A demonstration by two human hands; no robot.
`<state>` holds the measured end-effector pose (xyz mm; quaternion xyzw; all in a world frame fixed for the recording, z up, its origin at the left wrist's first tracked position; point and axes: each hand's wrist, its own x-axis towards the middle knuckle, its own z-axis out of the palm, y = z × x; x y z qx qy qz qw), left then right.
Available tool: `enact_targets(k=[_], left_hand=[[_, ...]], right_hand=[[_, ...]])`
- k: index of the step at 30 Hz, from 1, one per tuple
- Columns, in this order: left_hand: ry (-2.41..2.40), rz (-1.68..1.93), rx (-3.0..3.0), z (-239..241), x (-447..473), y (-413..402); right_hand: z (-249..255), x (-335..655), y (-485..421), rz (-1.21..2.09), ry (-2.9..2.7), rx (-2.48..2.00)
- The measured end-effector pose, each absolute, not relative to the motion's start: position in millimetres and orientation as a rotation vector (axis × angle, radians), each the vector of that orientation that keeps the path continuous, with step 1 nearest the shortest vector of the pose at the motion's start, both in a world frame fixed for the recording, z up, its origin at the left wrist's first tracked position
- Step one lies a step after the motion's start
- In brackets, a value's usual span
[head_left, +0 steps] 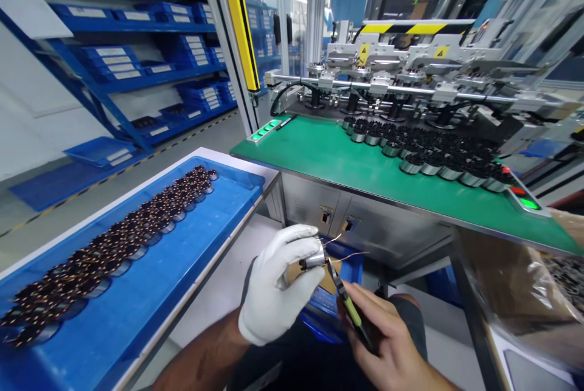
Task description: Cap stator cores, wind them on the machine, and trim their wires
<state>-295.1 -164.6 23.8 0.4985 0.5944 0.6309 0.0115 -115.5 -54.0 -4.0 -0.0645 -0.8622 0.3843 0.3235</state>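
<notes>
My left hand [278, 284], in a white glove, is closed round a small metal-cased coil part [314, 257] with thin copper wire ends [349, 252] sticking out to the right. My bare right hand [387, 336] grips a small cutter with a yellow-green handle [349, 303]; its dark tip sits right beside the part, at the wire ends. Both hands are held low over my lap, in front of the green-topped bench [328, 160].
A blue tray [191, 239] at my left carries a long row of copper-wound coils [114, 245]. Several dark coil parts [429, 151] stand on the green bench before a machine [410, 69]. Blue shelving [137, 62] stands far left; a clear plastic bag [515, 281] hangs at right.
</notes>
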Motion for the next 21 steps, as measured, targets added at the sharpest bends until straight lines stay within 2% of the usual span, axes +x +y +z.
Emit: enact_targets(k=[4, 9, 14, 21], left_hand=[[1.903, 1.983, 1.459, 21.1, -298.4, -163.8], [1.958, 2.001, 1.329, 14.2, -297.4, -165.1], [2.001, 1.921, 1.304, 12.3, -294.4, -167.8], [2.045, 1.743, 1.511, 16.0, -300.1, -173.6]], right_hand=[[2.2, -118.2, -54.1, 1.171, -2.211, -0.2], [10.1, -108.0, -54.2, 1.66, -2.137, -0.146], [10.3, -103.0, -58.5, 1.976, -2.022, -0.133], [6.5, -105.9, -57.6, 2.029, -2.077, -0.104]])
